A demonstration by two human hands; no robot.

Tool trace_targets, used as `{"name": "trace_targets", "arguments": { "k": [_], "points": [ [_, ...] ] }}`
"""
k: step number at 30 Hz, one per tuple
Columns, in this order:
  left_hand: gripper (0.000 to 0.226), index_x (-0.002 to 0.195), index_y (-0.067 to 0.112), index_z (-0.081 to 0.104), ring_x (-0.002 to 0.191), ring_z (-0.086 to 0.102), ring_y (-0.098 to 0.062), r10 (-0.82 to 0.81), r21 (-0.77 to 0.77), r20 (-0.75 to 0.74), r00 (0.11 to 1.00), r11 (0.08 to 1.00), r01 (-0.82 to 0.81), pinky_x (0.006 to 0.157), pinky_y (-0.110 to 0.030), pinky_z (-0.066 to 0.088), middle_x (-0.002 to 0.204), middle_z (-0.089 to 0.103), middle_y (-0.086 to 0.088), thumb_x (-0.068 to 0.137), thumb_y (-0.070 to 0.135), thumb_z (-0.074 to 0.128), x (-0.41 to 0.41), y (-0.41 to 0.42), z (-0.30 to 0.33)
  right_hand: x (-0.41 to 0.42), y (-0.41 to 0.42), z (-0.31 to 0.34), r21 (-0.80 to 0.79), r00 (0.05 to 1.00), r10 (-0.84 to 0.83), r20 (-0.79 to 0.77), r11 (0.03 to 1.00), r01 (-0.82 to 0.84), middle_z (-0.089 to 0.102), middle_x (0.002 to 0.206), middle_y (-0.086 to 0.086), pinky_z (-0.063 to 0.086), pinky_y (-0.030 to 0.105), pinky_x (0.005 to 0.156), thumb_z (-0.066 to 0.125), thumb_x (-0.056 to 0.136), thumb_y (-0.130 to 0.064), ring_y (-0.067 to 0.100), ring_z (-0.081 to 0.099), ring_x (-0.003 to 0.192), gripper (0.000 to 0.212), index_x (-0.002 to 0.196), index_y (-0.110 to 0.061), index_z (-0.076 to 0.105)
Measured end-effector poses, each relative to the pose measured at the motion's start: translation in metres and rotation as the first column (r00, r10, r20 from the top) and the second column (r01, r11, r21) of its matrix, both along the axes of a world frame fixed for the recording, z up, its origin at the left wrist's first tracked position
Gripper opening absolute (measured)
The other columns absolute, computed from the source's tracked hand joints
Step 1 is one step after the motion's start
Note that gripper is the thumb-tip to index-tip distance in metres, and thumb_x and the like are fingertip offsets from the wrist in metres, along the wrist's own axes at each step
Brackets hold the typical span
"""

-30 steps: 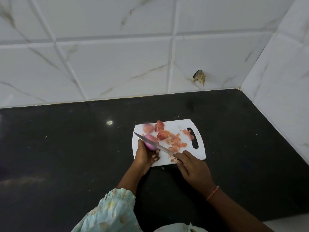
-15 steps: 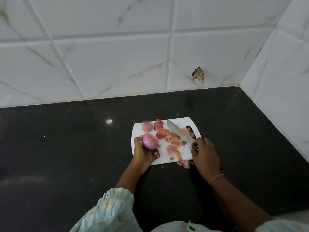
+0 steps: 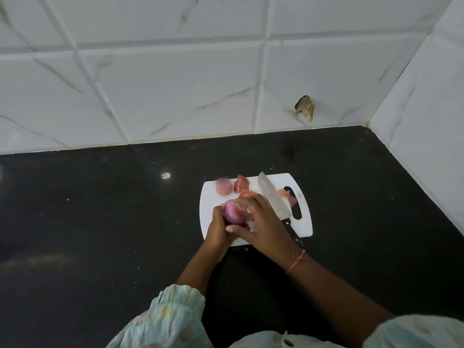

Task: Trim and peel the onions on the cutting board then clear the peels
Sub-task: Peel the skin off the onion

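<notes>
A white cutting board (image 3: pixel 305 222) lies on the black counter. My left hand (image 3: pixel 218 228) grips a purple onion (image 3: pixel 233 214) just above the board's left part. My right hand (image 3: pixel 263 226) has its fingers curled over the same onion, with the thumb under it. The knife (image 3: pixel 272 197) lies flat on the board to the right of my hands, blade pointing away. A peeled pale onion (image 3: pixel 223 187) sits at the board's far left corner. Reddish peel pieces (image 3: pixel 241 184) lie beside it, and more peels (image 3: pixel 287 195) lie near the handle slot.
The black counter (image 3: pixel 100 222) spreads wide to the left and front of the board. White tiled walls (image 3: pixel 175 84) close the back and the right side. A chipped hole (image 3: pixel 305 108) marks the back wall.
My right hand has laid the knife down on the board and come left onto the onion that my left hand holds. The onion has stayed about where it was.
</notes>
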State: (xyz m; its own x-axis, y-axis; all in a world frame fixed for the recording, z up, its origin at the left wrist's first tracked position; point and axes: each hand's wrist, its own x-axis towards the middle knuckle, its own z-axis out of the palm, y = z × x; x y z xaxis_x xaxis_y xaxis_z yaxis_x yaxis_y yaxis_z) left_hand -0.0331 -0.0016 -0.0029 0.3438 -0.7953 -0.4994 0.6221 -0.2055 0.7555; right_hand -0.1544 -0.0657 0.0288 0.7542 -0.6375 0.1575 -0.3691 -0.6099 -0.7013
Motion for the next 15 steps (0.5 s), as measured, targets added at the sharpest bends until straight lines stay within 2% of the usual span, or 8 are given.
{"name": "trace_targets", "arguments": {
  "k": [1,3,4,6,8,10,12,15],
  "points": [
    [0.059,0.12,0.0,0.063,0.099,0.07,-0.027,-0.009,-0.015,0.012,1.0,1.0,0.009,0.08,-0.034,0.057,0.104,0.074,-0.018,0.107,0.037,0.019,0.001,0.0,0.0,0.004,0.002,-0.003,-0.009,1.0,-0.007,0.024,1.0,0.007,0.048,0.127,-0.007,0.037,0.005,0.087,0.067,0.089,-0.039,-0.001,0.043,0.114,0.04,0.125,-0.023,0.058],
    [0.057,0.114,0.002,0.062,0.084,0.065,-0.025,-0.024,-0.021,0.028,0.999,0.999,0.024,0.068,-0.031,0.054,0.094,0.071,-0.017,0.106,0.036,0.017,0.0,-0.002,0.001,0.011,0.002,-0.009,0.022,0.988,-0.074,0.134,0.997,0.071,0.056,0.113,-0.004,0.038,0.005,0.084,0.065,0.091,-0.013,0.0,0.048,0.103,0.014,0.105,-0.014,0.066],
    [0.055,0.109,0.003,0.061,0.076,0.062,-0.023,-0.024,-0.012,0.028,0.999,1.0,0.024,0.062,-0.03,0.05,0.089,0.068,-0.018,0.105,0.035,0.017,-0.001,-0.003,0.003,0.013,0.0,-0.01,0.046,0.976,-0.113,0.187,0.993,0.106,0.06,0.104,-0.003,0.041,0.009,0.082,0.064,0.089,-0.005,0.002,0.052,0.097,0.009,0.095,-0.012,0.066],
    [0.054,0.102,0.001,0.06,0.062,0.057,-0.021,-0.009,0.011,0.016,1.0,1.0,0.009,0.053,-0.028,0.045,0.082,0.064,-0.019,0.104,0.034,0.017,-0.001,-0.006,0.005,0.015,-0.008,-0.011,0.128,0.933,-0.24,0.268,0.969,0.213,0.063,0.088,-0.006,0.047,0.017,0.077,0.063,0.086,0.002,0.004,0.059,0.087,0.013,0.084,-0.011,0.063],
    [0.055,0.103,-0.003,0.06,0.056,0.054,-0.022,0.026,0.027,-0.021,0.999,0.999,-0.026,0.049,-0.028,0.044,0.08,0.066,-0.02,0.104,0.034,0.019,0.0,-0.006,0.003,0.012,-0.021,-0.012,0.191,0.861,-0.417,0.291,0.907,0.375,0.062,0.08,-0.012,0.049,0.019,0.074,0.064,0.086,0.003,0.004,0.062,0.081,0.015,0.083,-0.012,0.063],
    [0.055,0.111,-0.005,0.058,0.057,0.053,-0.022,0.052,0.032,-0.068,0.996,0.998,-0.05,0.051,-0.029,0.045,0.083,0.068,-0.021,0.104,0.035,0.021,0.004,-0.006,0.0,0.004,-0.034,-0.014,0.129,0.843,-0.478,0.247,0.878,0.46,0.058,0.08,-0.016,0.05,0.025,0.075,0.065,0.084,0.004,0.01,0.061,0.082,0.014,0.084,-0.009,0.066],
    [0.056,0.116,-0.006,0.057,0.058,0.053,-0.022,0.053,0.024,-0.11,0.993,0.998,-0.05,0.053,-0.029,0.046,0.088,0.069,-0.023,0.104,0.037,0.022,0.007,-0.006,-0.002,-0.003,-0.041,-0.014,0.09,0.88,-0.442,0.175,0.897,0.433,0.058,0.086,-0.017,0.052,0.029,0.081,0.062,0.08,0.011,0.012,0.061,0.088,0.024,0.089,-0.01,0.071],
    [0.063,0.115,-0.006,0.059,0.056,0.053,-0.02,0.042,0.02,-0.142,0.989,0.999,-0.04,0.053,-0.028,0.047,0.092,0.071,-0.023,0.106,0.043,0.02,0.01,-0.006,-0.003,-0.004,-0.039,-0.015,-0.026,0.916,-0.395,0.067,0.917,0.398,0.067,0.11,-0.002,0.049,0.034,0.099,0.057,0.081,0.012,0.016,0.059,0.107,0.04,0.11,-0.011,0.071]
  ]
}}
